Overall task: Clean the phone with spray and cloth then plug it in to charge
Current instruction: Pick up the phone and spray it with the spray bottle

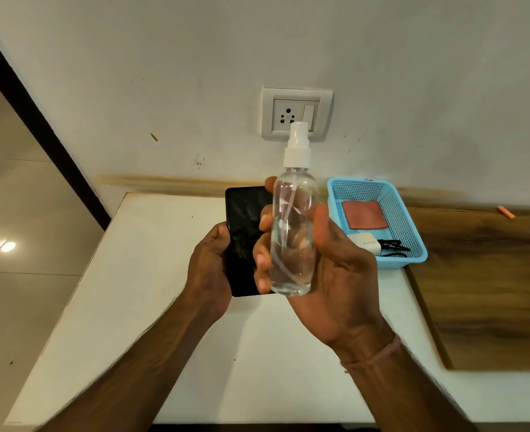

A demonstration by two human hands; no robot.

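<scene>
Early days, by the look of it. The phone (241, 232) is gripped by the left hand (209, 269) over the table (163, 275), its screen looking smudged. The clear spray bottle (293, 238) is held upright in the right hand (335, 275), fingers (265, 218) wrapped round it, pump untouched. The reddish cloth (364, 214) and white charger (366, 241) are left in the blue basket (413, 238) on the right. Nothing is plugged into the wall socket (288, 115).

L hand (209, 260) holds phone (241, 232) over desk (151, 275); R hand (335, 275) holds spray bottle (293, 238) upright, in front of phone's right edge. Basket (402, 213) on desk to the right, by the wall (163, 73); in it cloth (365, 215) at back, charger (365, 241) & cable (393, 246) in front. Socket (294, 113) on wall behind bottle.
</scene>
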